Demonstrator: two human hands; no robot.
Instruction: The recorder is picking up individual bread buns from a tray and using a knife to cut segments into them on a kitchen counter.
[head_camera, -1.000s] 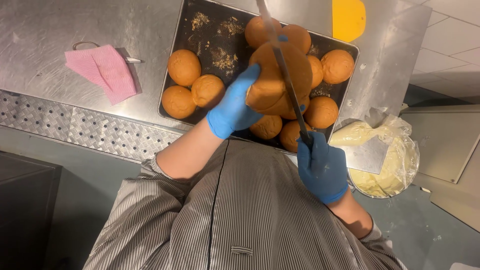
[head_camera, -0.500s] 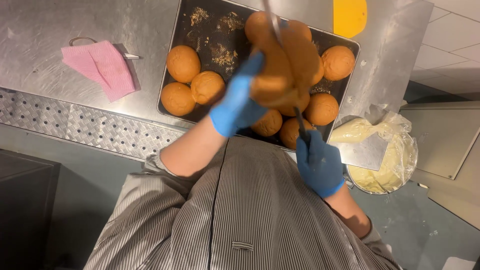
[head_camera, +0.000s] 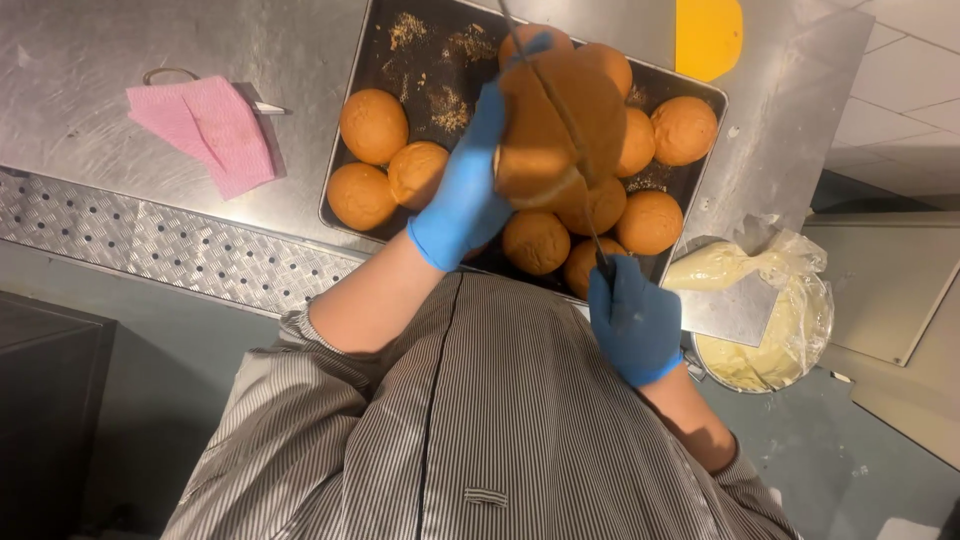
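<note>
The left hand (head_camera: 462, 196), in a blue glove, is closed around a large round bun (head_camera: 560, 125), fingers wrapped up its left side and curling over the top, lifting it clear above the dark baking tray (head_camera: 372, 55). The right hand (head_camera: 632, 322), also gloved in blue, is clenched on the handle of a long thin knife (head_camera: 560, 120), whose blade runs up from the fist and across the face of the held bun, lying in a cut line that crosses it from lower right to upper left; the tip passes out of the top of the view. The left forearm is bare below a rolled striped sleeve and rises from the lower left, while the right forearm comes up from the lower right, the fist sitting just below the tray's near edge. The held bun hides part of the tray and some of the other buns (head_camera: 373, 125) lying on it, which sit in a loose cluster with brown crumbs scattered at the tray's upper left. The tray rests on a steel counter (head_camera: 90, 40). Well apart to the left lies a folded pink cloth (head_camera: 205, 130). To the right of the knife hand stands a bowl of pale cream (head_camera: 765, 345) with a clear piping bag (head_camera: 735, 262) draped over it, and a yellow scraper (head_camera: 708, 35) lies beyond the tray's far corner.
</note>
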